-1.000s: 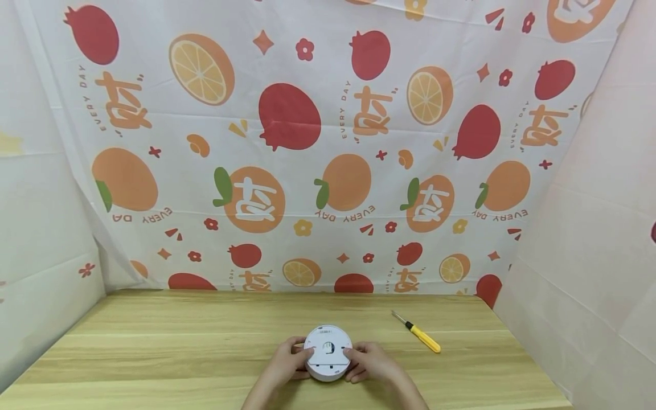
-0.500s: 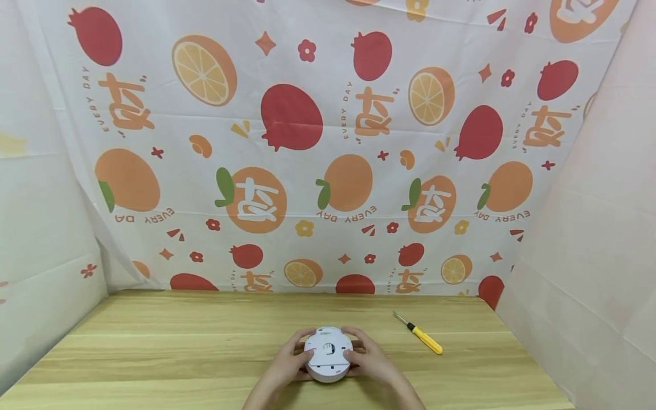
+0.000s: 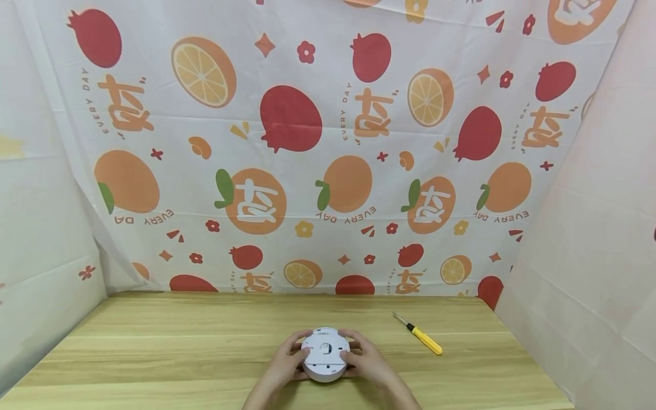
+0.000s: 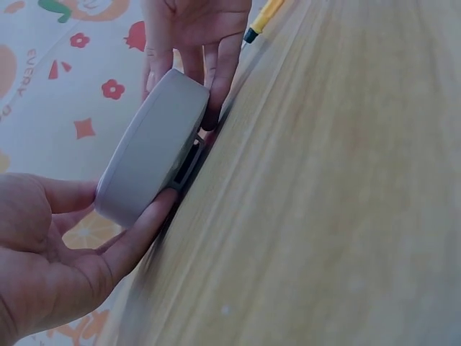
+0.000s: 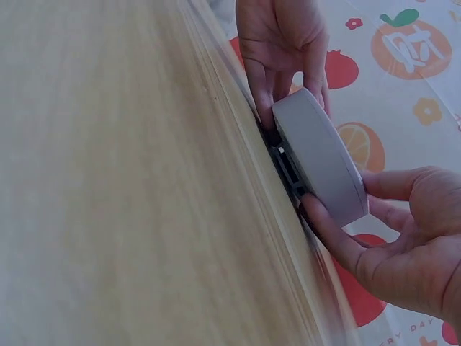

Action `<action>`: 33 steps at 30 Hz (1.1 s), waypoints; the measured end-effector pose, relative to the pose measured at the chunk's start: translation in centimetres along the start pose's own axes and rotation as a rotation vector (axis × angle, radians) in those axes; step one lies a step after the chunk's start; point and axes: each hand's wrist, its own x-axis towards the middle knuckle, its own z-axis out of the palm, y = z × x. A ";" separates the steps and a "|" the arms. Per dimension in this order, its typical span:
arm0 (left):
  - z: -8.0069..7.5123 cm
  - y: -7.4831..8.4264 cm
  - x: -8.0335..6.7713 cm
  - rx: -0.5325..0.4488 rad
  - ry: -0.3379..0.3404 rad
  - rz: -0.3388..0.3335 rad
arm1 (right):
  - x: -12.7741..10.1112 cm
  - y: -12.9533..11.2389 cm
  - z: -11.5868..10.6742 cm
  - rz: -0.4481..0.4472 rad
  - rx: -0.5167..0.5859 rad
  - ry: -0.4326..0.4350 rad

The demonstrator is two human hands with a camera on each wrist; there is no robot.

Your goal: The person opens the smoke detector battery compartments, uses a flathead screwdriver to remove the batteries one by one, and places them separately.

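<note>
On the wooden table, left hand and right hand grip 1 white round device from opposite sides; yellow screwdriver lies nearby.

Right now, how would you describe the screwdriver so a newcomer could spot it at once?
Start at the wooden table under the fruit-print backdrop. To the right of the round white device held between both hands lies the screwdriver, untouched. It is the only slim thing there, with a yellow handle and a thin metal shaft.

Round white device on the wooden table, gripped edgewise between both hands.
</note>
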 end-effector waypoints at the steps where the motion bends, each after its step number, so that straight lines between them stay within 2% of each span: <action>1: -0.1 0.0 0.0 0.003 0.004 0.000 | 0.1 0.1 0.1 0.004 -0.007 -0.001; 6: -0.4 0.0 0.0 -0.003 -0.007 -0.003 | 0.5 0.4 0.3 0.017 -0.033 0.009; 11: -0.6 -0.2 0.1 -0.019 -0.088 0.038 | 0.1 0.2 0.3 0.018 -0.034 0.011; 15: -0.8 -0.3 0.1 -0.021 -0.132 0.042 | -0.1 0.0 0.4 0.029 -0.047 0.020; 26: -1.3 -0.5 -0.1 -0.028 -0.121 0.053 | 0.9 0.0 0.8 0.047 -0.039 0.006; 33: -2.0 -0.4 -0.3 0.013 -0.167 0.094 | 1.2 0.2 1.2 0.034 -0.016 0.016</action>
